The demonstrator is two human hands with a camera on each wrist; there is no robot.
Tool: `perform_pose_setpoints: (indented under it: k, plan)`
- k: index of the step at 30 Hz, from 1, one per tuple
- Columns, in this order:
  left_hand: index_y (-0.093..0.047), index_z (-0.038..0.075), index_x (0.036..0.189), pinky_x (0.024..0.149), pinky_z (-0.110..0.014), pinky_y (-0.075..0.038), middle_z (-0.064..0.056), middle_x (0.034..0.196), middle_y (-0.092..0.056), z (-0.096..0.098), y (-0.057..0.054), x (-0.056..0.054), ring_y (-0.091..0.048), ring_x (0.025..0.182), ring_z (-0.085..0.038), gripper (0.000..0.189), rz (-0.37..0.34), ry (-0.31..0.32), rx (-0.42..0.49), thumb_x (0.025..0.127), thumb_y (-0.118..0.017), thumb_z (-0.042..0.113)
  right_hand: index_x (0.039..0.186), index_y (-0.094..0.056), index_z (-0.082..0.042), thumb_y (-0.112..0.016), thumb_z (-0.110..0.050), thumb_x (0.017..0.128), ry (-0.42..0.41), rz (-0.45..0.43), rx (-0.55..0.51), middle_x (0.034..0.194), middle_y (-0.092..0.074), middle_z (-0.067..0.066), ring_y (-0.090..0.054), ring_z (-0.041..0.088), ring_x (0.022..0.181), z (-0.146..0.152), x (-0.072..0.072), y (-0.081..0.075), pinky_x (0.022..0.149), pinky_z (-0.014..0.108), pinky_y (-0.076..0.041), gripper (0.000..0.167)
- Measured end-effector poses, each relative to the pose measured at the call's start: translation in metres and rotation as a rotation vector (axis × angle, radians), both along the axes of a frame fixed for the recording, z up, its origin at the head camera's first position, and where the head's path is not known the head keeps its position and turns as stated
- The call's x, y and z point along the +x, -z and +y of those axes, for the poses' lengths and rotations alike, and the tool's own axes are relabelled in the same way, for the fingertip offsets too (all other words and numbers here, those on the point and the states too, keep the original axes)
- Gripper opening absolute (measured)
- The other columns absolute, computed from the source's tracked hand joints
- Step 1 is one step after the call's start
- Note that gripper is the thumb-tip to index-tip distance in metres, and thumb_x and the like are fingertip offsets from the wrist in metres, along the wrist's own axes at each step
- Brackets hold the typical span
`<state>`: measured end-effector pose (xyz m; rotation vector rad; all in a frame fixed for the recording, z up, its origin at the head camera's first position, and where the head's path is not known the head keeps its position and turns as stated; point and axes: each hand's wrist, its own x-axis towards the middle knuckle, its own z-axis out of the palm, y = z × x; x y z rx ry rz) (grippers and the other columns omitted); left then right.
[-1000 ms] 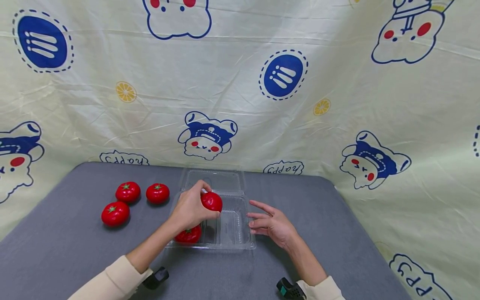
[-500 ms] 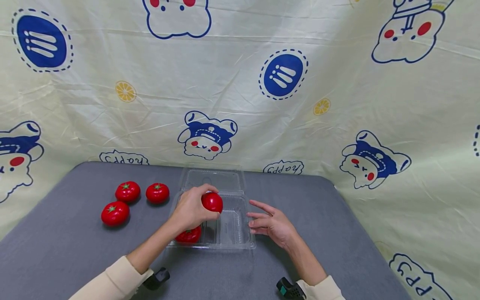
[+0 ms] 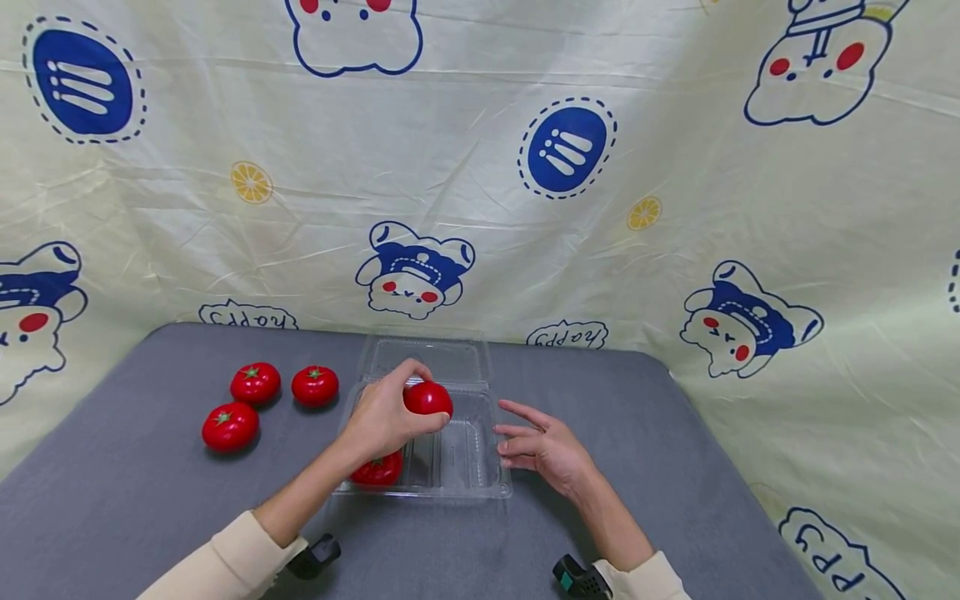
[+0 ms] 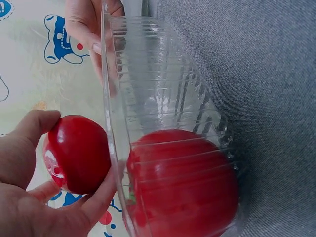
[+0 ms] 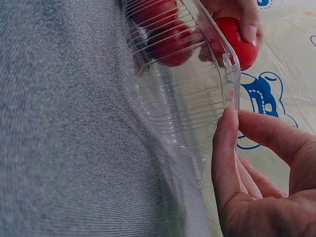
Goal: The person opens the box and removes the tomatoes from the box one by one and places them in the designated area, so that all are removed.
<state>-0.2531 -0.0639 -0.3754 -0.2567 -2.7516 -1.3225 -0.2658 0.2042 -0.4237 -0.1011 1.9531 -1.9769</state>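
My left hand [image 3: 384, 417] grips a glossy red tomato [image 3: 428, 398] between thumb and fingers, over the back part of a clear plastic clamshell container [image 3: 471, 446]. In the left wrist view the held tomato [image 4: 81, 155] is level with the rim, close beside it. One tomato [image 3: 378, 469] sits in the container's front left; the right wrist view shows two red tomatoes [image 5: 170, 47] through the ribbed wall. My right hand [image 3: 547, 450] is at the container's right side, fingers extended and spread, fingertips right at the rim. The container's lid [image 3: 425, 360] is folded back behind it.
Several more things share the grey cloth-covered table [image 3: 637, 467]: three tomatoes, one at back left [image 3: 256, 383], one nearer [image 3: 230, 427] and one closer to the container [image 3: 315, 387]. A printed pale curtain [image 3: 480, 167] hangs behind.
My left hand with its tomato shifts slightly to the right over the container, and the thumb moves a little up and right. My right hand, the container and the other tomatoes stay put.
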Motion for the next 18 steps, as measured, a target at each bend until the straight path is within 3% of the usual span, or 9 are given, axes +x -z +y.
perform_pose_setpoints:
  k: [11,18]
  plan:
    - [-0.058,0.021,0.114,0.066,-0.036,-0.061,-0.011,0.112,-0.073,-0.0009,0.002,0.0,-0.067,0.091,-0.026,0.049,-0.005,-0.062,-0.013,0.078,-0.086,0.038,0.155,-0.041,-0.007,-0.071,0.004,0.087,-0.005,-0.002,-0.011,0.146,-0.05,0.031,-0.072,0.014,0.087,0.0004,0.0001,0.0,0.079,0.033,-0.062,0.075]
    - [-0.065,0.022,0.131,0.07,-0.039,-0.062,-0.01,0.118,-0.072,-0.0022,0.0039,0.0019,-0.066,0.1,-0.028,0.059,0.003,-0.052,0.014,0.078,-0.086,0.036,0.154,-0.041,-0.007,-0.071,0.004,0.087,-0.006,0.003,-0.009,0.146,-0.051,0.031,-0.072,0.014,0.086,0.0002,0.0003,-0.0001,0.079,0.033,-0.062,0.075]
